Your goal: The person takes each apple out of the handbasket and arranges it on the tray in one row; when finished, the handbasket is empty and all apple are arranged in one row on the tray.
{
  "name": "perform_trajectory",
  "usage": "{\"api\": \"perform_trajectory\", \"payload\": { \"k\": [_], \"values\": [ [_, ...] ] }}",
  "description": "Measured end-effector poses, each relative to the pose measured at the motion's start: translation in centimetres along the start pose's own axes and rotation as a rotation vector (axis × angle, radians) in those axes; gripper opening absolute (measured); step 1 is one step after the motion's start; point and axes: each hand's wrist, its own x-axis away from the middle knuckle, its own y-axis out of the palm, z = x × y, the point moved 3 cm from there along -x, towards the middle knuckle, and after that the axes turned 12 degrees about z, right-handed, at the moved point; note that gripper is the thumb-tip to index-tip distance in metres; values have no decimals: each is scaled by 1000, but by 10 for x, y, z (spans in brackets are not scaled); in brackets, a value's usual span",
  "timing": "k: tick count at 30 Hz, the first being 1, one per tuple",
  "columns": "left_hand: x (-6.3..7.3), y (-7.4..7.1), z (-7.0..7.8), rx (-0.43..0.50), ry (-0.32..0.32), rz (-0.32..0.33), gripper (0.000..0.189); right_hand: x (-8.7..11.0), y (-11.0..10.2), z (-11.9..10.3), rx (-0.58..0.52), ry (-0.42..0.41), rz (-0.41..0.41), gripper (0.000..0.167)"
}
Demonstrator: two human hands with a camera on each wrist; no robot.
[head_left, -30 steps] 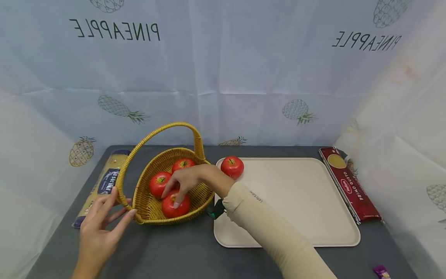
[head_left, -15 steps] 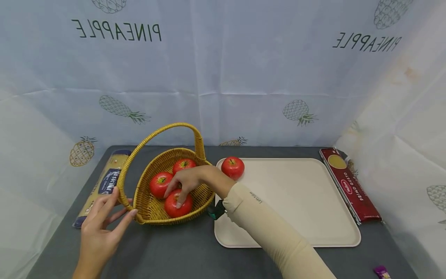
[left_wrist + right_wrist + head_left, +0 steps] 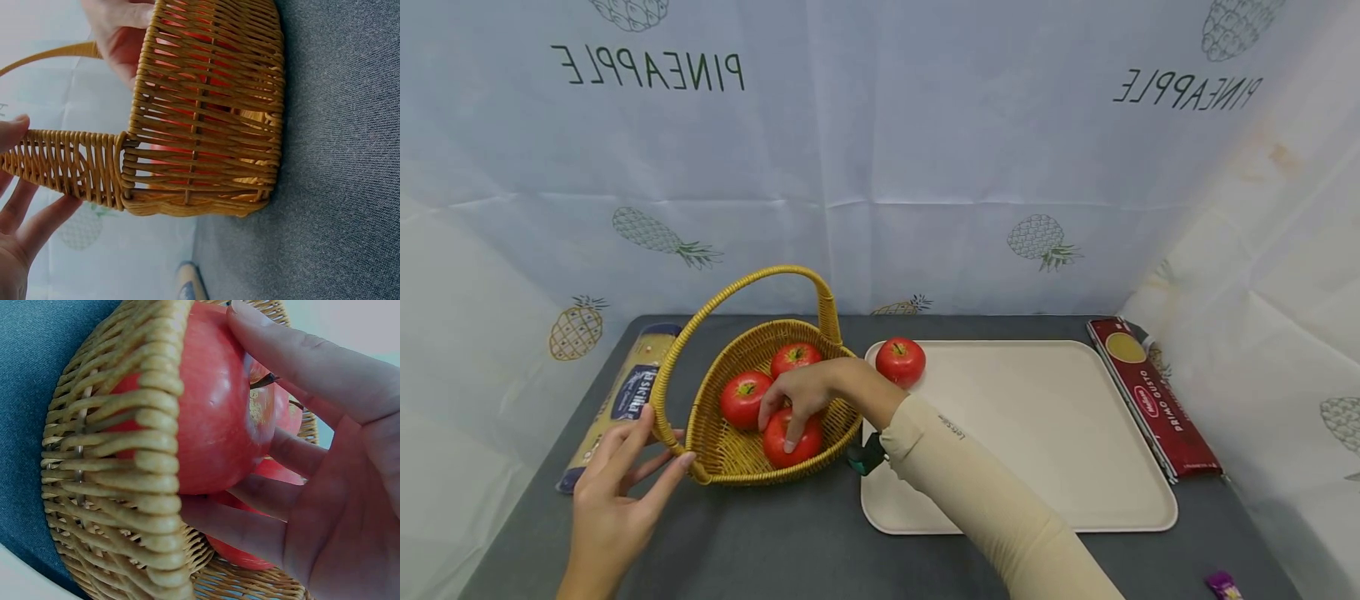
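Note:
A yellow wicker basket with a tall arched handle stands on the left of the table, with red apples inside. My right hand reaches into it and grips the front apple, thumb on the near side and fingers around the far side. In the right wrist view this apple sits at the basket's rim. Two more apples lie behind, a left apple and a back apple. My left hand pinches the base of the basket handle between thumb and fingers.
A beige tray lies right of the basket, with one apple at its back left corner. A pasta bag lies behind my left hand. Red packages lie along the tray's right side. A small purple wrapper lies front right.
My right hand and the front apple have shifted slightly right within the basket. The left hand keeps its hold on the handle, and the basket stays in place.

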Motion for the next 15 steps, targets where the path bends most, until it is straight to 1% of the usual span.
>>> {"api": "perform_trajectory", "payload": {
  "k": [5, 11, 15],
  "values": [
    [0, 0, 0, -1, 4, 0, 74, 1, 0, 0, 5, 16, -19, 51],
    [0, -1, 0, -11, -4, 7, 73, 2, 0, 1, -8, 17, -16, 53],
    [0, 0, -1, 0, 0, 4, 71, 2, 1, 3, -14, 27, -16, 54]
  ]
}}
